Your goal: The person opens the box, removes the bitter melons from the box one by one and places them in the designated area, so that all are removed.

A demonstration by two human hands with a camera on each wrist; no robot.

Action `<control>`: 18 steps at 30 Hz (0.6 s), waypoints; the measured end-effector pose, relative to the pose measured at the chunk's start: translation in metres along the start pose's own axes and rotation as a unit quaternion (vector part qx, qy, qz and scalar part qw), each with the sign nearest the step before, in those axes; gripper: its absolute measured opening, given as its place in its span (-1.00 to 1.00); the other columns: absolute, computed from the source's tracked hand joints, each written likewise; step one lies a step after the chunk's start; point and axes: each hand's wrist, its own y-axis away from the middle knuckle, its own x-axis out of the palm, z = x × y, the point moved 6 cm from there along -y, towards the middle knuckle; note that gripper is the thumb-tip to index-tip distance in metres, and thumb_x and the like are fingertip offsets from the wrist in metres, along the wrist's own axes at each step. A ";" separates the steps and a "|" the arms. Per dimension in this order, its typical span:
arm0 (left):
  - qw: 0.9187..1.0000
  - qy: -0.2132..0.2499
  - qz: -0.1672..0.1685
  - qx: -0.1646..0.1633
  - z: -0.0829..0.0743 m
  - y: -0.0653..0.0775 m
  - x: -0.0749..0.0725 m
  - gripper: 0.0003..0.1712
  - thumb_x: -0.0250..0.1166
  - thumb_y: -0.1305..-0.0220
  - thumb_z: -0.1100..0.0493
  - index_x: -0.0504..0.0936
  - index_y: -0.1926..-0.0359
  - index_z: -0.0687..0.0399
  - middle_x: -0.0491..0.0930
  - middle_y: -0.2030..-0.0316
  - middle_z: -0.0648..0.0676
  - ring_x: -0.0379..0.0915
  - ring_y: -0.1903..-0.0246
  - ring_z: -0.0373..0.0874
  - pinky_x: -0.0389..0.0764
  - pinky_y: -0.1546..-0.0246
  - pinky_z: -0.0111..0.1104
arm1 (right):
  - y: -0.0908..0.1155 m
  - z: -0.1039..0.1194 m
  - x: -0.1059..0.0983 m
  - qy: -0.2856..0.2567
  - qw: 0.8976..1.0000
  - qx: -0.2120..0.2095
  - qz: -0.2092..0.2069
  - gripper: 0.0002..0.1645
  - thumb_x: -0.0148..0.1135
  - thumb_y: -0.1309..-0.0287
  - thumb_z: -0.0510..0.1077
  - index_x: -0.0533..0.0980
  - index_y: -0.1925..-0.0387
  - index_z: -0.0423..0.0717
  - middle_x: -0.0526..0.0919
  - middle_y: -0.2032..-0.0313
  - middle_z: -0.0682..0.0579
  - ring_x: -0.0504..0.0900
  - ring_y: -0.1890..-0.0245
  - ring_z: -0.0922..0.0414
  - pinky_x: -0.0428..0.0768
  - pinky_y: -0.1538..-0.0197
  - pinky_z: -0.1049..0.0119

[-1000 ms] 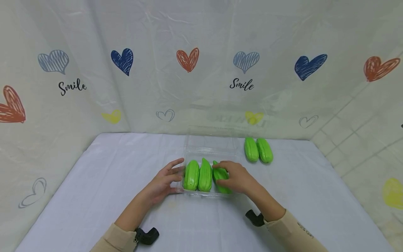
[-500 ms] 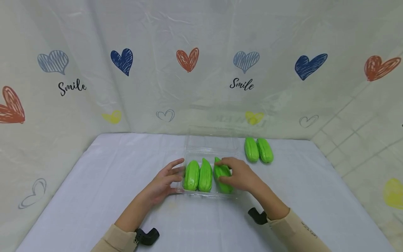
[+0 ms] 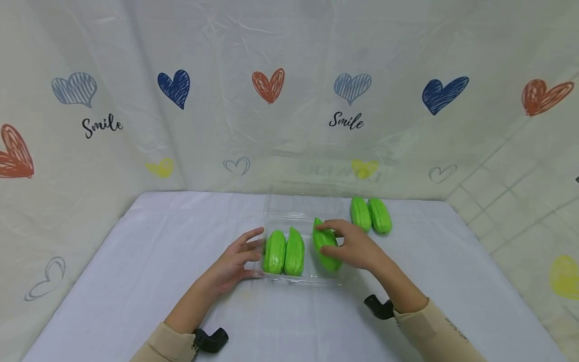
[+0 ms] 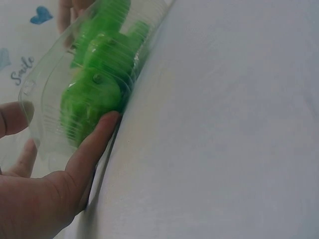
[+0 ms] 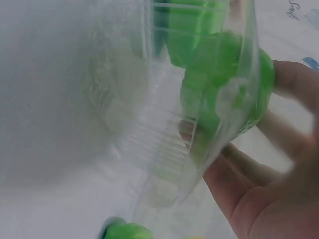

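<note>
A clear plastic hinged box (image 3: 307, 278) lies on the white cloth, its lid (image 3: 303, 203) tipped back. Inside, at the left, two green ribbed gourds (image 3: 275, 251) (image 3: 295, 251) lie side by side. My right hand (image 3: 355, 245) grips a third green gourd (image 3: 323, 245) between thumb and fingers, tilted over the box's right part; in the right wrist view this gourd (image 5: 224, 84) shows through the clear wall. My left hand (image 3: 232, 261) rests against the box's left side, fingers spread and fairly straight; the left wrist view has its thumb (image 4: 94, 147) along the lower wall.
Two more green gourds (image 3: 360, 214) (image 3: 380, 216) lie together on the cloth (image 3: 434, 261) behind and right of the box. A white curtain (image 3: 298, 136) printed with hearts hangs behind the table. Black wrist mounts (image 3: 211, 340) sit at both cuffs.
The gourd in my right hand has risen and shifted right, away from the two at the left, and its tip now sits farther back. My left hand has stayed in place.
</note>
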 end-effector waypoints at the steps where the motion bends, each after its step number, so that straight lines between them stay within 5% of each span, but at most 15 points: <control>1: 1.000 0.000 0.001 0.000 0.000 0.000 0.000 -0.13 0.14 -0.28 0.35 0.05 -0.55 -0.09 -0.03 -0.52 0.24 -0.05 -0.44 0.24 0.63 0.06 -0.08 | 0.000 0.000 -0.001 -0.003 1.000 0.002 0.000 -0.39 0.41 -0.13 -0.08 0.51 -0.24 -0.02 0.48 -0.31 -0.10 0.55 -0.14 -0.23 0.59 -0.06 -0.11; 18: 1.000 -0.004 0.006 0.001 0.001 -0.001 0.000 -0.17 0.09 -0.34 0.37 0.03 -0.56 -0.08 -0.04 -0.52 0.24 -0.07 -0.47 0.25 0.63 0.05 -0.08 | 0.004 -0.009 -0.022 -0.016 0.999 0.017 -0.022 -0.40 0.42 -0.14 -0.05 0.52 -0.24 0.03 0.49 -0.31 -0.07 0.56 -0.16 -0.25 0.59 -0.07 -0.13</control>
